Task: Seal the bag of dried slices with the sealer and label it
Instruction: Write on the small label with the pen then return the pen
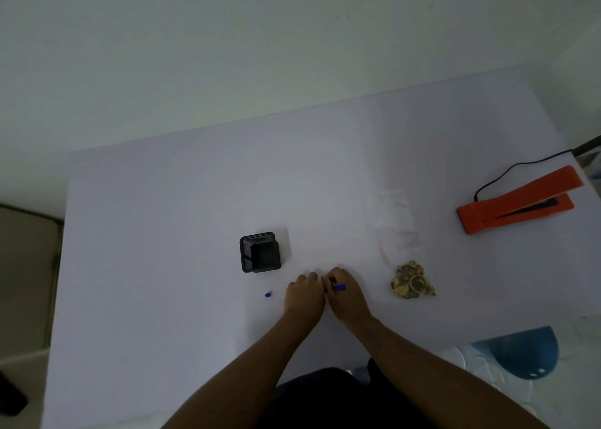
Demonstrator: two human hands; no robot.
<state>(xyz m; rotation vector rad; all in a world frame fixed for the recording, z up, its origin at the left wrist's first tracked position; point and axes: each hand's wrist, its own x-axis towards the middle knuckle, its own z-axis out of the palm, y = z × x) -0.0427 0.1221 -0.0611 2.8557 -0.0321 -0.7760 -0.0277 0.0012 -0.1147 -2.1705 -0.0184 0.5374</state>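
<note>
My right hand (pixel 346 295) grips a blue pen (pixel 339 287) near the table's front middle. Close beside it, my left hand (pixel 304 295) rests flat on the table, fingers pressed down; whatever lies under them is too pale to make out. The clear bag (pixel 398 233) lies to the right, nearly invisible against the table, with its dried yellow-brown slices (pixel 411 285) bunched at the near end. The orange sealer (pixel 517 201) stands at the far right with its lid raised. A small blue pen cap (pixel 268 294) lies left of my hands.
A black mesh pen holder (pixel 260 252) stands just beyond my left hand. The sealer's black cord (pixel 520 165) runs off the right edge. A blue half-round object (pixel 523 352) sits at the near right corner. The white table (pixel 162 233) ends at a wall behind.
</note>
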